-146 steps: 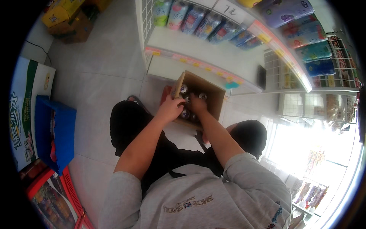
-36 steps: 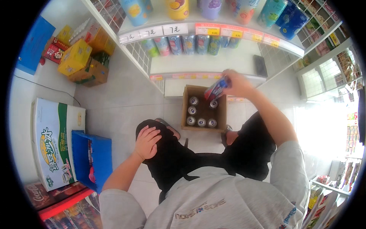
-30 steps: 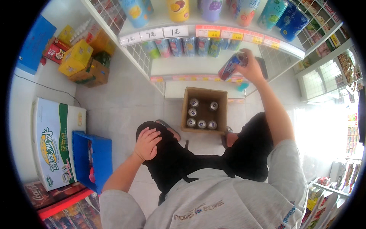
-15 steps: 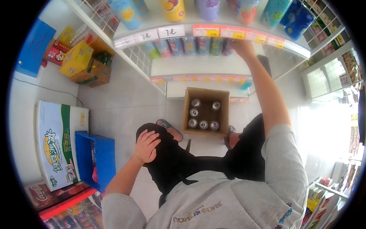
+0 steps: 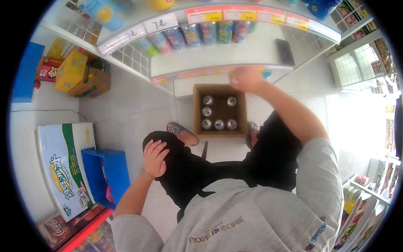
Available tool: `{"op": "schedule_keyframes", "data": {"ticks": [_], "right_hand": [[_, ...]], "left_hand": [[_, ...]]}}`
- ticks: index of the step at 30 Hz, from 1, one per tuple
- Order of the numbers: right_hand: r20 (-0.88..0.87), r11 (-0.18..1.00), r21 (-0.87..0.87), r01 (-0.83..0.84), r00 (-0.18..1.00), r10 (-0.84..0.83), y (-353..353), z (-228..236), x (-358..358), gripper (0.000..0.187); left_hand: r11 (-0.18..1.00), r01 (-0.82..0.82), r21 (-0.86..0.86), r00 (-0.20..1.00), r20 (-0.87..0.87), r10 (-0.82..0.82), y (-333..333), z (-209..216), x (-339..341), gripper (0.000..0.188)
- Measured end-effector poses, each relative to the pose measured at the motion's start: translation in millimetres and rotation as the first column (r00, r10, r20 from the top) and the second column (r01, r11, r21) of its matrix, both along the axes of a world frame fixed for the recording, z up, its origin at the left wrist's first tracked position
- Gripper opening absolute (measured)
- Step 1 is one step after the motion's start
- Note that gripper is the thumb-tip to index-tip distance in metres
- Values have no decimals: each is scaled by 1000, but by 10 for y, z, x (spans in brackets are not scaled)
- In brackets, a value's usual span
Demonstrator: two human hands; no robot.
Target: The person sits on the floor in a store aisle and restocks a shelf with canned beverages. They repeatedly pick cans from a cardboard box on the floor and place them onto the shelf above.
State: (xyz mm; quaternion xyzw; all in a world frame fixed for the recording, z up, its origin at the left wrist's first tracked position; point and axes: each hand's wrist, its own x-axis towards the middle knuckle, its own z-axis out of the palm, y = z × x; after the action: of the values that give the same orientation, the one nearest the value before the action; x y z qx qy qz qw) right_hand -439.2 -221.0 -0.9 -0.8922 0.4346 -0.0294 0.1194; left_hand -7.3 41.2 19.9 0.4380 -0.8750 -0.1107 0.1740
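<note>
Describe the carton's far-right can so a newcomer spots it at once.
In front of the white drinks shelf stands an open cardboard carton. In its far right corner is a silver-topped can; unlike the other five cans, it has no close neighbour.

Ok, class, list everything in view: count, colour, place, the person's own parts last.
Cardboard box: one, brown, on the floor
Box cans: six, silver-topped, inside it
Shelf unit: one, white, ahead
Lower cans: seven or more, mixed, lower shelf
Upper containers: several, mixed, upper shelf
Labels: several, mixed, shelf edges
Flat object: one, black, shelf's right end
Boxes: several, yellow, brown, red, far left
White carton: one, green-banded, left
Bin: one, blue, beside the carton
Cabinet: one, red-edged, bottom left
Racks: several, white, right
Shirt: one, grey, bottom middle
Trousers: one pair, black, both legs
Feet: two, sandalled, near the box
Left hand: one, bare, on the trousers
Right hand: one, bare, blurred, near the box
</note>
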Motion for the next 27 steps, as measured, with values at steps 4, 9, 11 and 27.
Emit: {"op": "schedule_keyframes", "data": {"ticks": [4,9,11,27], "right_hand": [[-399,933,316,-169,869,293,305,-306,438,36],[-626,945,307,-111,724,289,441,-1561,542,36],[-739,934,337,-117,582,340,447,-1733,699,41],[-791,942,329,64,564,237,306,-2540,1231,30]], "left_hand": [[1000,17,4,1000,17,-17,-47,-5,8,38],[999,30,13,999,19,-31,-100,-16,-66,37],[1000,17,10,1000,19,-17,-53,-7,-42,37],[999,-31,29,998,48,30,68,39,70,38]]}}
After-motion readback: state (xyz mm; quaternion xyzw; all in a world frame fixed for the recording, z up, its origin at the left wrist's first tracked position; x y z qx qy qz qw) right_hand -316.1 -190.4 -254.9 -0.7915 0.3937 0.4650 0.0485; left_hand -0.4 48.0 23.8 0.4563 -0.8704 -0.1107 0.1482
